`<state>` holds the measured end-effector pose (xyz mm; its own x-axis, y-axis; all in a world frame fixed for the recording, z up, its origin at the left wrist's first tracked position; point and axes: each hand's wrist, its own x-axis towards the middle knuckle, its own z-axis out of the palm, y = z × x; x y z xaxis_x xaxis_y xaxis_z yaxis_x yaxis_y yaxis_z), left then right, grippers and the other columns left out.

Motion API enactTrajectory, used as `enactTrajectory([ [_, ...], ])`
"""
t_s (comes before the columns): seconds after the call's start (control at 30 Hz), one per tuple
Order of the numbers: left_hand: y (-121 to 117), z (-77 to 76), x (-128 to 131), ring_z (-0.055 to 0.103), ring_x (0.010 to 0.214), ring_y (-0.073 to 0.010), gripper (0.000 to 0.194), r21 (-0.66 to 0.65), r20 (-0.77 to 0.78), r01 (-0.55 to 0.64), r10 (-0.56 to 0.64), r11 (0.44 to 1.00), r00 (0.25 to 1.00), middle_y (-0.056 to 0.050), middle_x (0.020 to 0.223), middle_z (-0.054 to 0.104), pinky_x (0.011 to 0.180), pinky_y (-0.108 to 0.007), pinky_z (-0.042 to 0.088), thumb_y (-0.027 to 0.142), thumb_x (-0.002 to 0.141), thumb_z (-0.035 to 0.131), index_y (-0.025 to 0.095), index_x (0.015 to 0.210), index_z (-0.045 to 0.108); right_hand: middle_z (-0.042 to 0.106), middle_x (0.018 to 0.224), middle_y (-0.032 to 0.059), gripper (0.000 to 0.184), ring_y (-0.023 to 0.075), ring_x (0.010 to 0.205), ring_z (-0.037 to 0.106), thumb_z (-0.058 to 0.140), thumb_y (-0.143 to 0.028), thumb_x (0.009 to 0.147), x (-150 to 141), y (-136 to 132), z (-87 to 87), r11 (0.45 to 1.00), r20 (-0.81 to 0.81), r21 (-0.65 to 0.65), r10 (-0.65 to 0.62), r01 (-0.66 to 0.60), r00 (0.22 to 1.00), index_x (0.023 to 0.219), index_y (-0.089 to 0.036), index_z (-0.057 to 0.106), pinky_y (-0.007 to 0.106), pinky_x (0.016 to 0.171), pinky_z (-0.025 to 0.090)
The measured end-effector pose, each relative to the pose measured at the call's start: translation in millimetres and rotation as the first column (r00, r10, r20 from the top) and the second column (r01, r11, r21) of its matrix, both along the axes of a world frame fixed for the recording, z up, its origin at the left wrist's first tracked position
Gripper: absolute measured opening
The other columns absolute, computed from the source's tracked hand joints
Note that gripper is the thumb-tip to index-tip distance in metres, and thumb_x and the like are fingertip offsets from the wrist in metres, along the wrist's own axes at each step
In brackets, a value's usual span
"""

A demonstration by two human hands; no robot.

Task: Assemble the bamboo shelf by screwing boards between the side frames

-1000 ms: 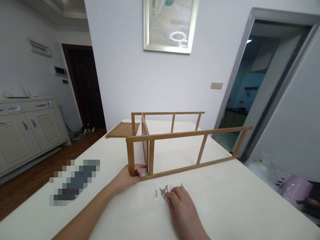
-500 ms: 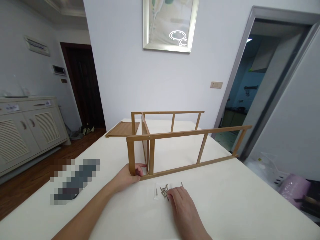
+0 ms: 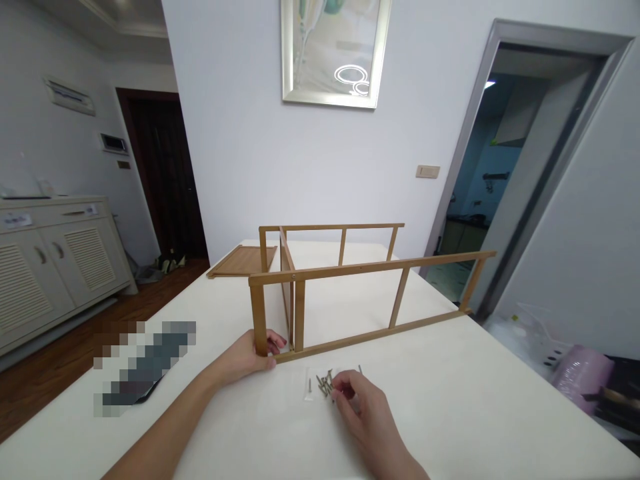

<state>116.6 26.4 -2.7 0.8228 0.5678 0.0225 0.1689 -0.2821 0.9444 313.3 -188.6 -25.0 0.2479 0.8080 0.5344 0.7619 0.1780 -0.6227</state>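
A wooden frame point(image 3: 345, 267) stands on its side on the white table, two ladder-like sides joined by a panel point(image 3: 286, 287). My left hand point(image 3: 250, 357) is closed round its near lower left corner, thumb in front and fingers behind the post. Several screws point(image 3: 324, 385) lie in a small heap in front of the frame, beside a small clear plastic bag point(image 3: 309, 385). At the heap's right edge, my right hand point(image 3: 363, 400) has thumb and forefinger pinched on a screw, mostly hidden by the fingertips. Behind its knuckles the tip of another screw point(image 3: 360, 369) shows.
A slatted wooden panel point(image 3: 243, 261) lies flat at the table's back left. On the left rests a dark, pixelated object point(image 3: 150, 367). The white table point(image 3: 240, 440) reaches toward the wall. Beyond its right edge are plastic bags and a pink item point(image 3: 583, 377).
My right hand has turned slightly, so its thumb and forefinger now show at the screws. My left hand stays at the frame's corner. The whole view has shifted a little.
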Motion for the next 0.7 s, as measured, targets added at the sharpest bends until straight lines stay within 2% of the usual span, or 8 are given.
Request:
enactTrajectory([
  [0.13,-0.5,5.2,-0.8,0.061,0.087,-0.0217,0.045,0.012,-0.094,-0.082,0.083,0.997,0.992,-0.005,0.092,0.064,0.079,-0.033,0.048,0.032,0.061,0.076,0.016,0.100,0.060,0.066,0.080,-0.0005,0.014,0.0154,0.071,0.063,0.050,-0.010,0.087,-1.9,-1.0,-3.4,1.000,0.067,0.004,-0.020,0.020,0.998,0.087,-0.024,0.054,0.026,0.064,0.051],
  [0.23,-2.3,11.4,-12.5,0.060,0.080,-0.0206,0.044,0.162,-0.200,-0.171,0.202,0.972,0.959,-0.001,0.086,0.063,0.072,-0.030,0.045,0.034,0.059,0.077,0.017,0.095,0.057,0.064,0.079,-0.0010,0.014,0.0159,0.070,0.061,0.046,-0.012,0.090,-3.1,-4.2,-6.8,0.997,0.185,0.061,-0.051,0.041,0.981,0.090,-0.024,0.052,0.030,0.069,0.051],
  [0.3,-10.1,11.5,-21.8,0.056,0.070,-0.0191,0.038,0.355,-0.255,-0.274,0.375,0.894,0.891,0.002,0.074,0.059,0.063,-0.027,0.039,0.037,0.058,0.077,0.020,0.082,0.053,0.063,0.078,-0.0012,0.014,0.0162,0.070,0.060,0.045,-0.011,0.091,-3.1,-5.0,-7.9,0.996,0.227,0.076,-0.070,0.054,0.971,0.091,-0.025,0.050,0.030,0.068,0.050],
  [0.4,-37.5,2.6,-27.0,0.045,0.057,-0.0161,0.037,0.572,-0.177,-0.462,0.652,0.678,0.738,0.005,0.056,0.047,0.055,-0.026,0.029,0.047,0.068,0.068,0.023,0.065,0.040,0.062,0.077,-0.0012,0.014,0.0167,0.070,0.060,0.046,-0.010,0.090,-3.3,-3.0,-7.8,0.996,0.238,0.060,-0.082,0.070,0.968,0.090,-0.025,0.050,0.028,0.064,0.049],
  [0.43,-50.2,-1.7,-24.6,0.043,0.055,-0.0156,0.039,0.590,-0.118,-0.500,0.680,0.635,0.724,0.005,0.054,0.044,0.056,-0.026,0.029,0.049,0.074,0.063,0.023,0.061,0.037,0.062,0.078,-0.0010,0.015,0.0168,0.070,0.060,0.047,-0.010,0.089,-3.6,-1.8,-7.7,0.996,0.241,0.049,-0.085,0.075,0.967,0.090,-0.024,0.050,0.028,0.063,0.048],
  [0.47,-63.6,-6.0,-20.1,0.043,0.056,-0.0155,0.039,0.582,-0.062,-0.513,0.663,0.631,0.746,0.004,0.054,0.045,0.057,-0.026,0.031,0.048,0.076,0.061,0.023,0.060,0.036,0.062,0.078,-0.0007,0.015,0.0170,0.071,0.060,0.047,-0.009,0.089,-4.0,-0.5,-7.5,0.996,0.248,0.040,-0.088,0.081,0.965,0.090,-0.024,0.050,0.027,0.063,0.048],
  [0.6,-106.8,-13.1,12.8,0.056,0.066,-0.0188,0.023,0.388,-0.070,-0.292,0.344,0.874,0.936,-0.002,0.070,0.064,0.064,-0.027,0.040,0.041,0.084,0.055,0.022,0.074,0.062,0.062,0.076,0.0003,0.014,0.0175,0.070,0.060,0.048,-0.010,0.090,-7.0,3.9,-7.0,0.993,0.293,0.068,-0.116,0.100,0.949,0.089,-0.023,0.051,0.027,0.063,0.047],
  [0.7,-115.9,-8.3,35.7,0.061,0.073,-0.0210,0.031,0.288,-0.077,-0.203,0.234,0.936,0.969,-0.004,0.078,0.071,0.069,-0.028,0.042,0.040,0.088,0.048,0.022,0.075,0.069,0.063,0.078,0.0003,0.014,0.0174,0.071,0.059,0.048,-0.009,0.091,-12.2,6.7,-4.8,0.990,0.302,0.121,-0.103,0.069,0.948,0.091,-0.023,0.051,0.027,0.063,0.047],
])
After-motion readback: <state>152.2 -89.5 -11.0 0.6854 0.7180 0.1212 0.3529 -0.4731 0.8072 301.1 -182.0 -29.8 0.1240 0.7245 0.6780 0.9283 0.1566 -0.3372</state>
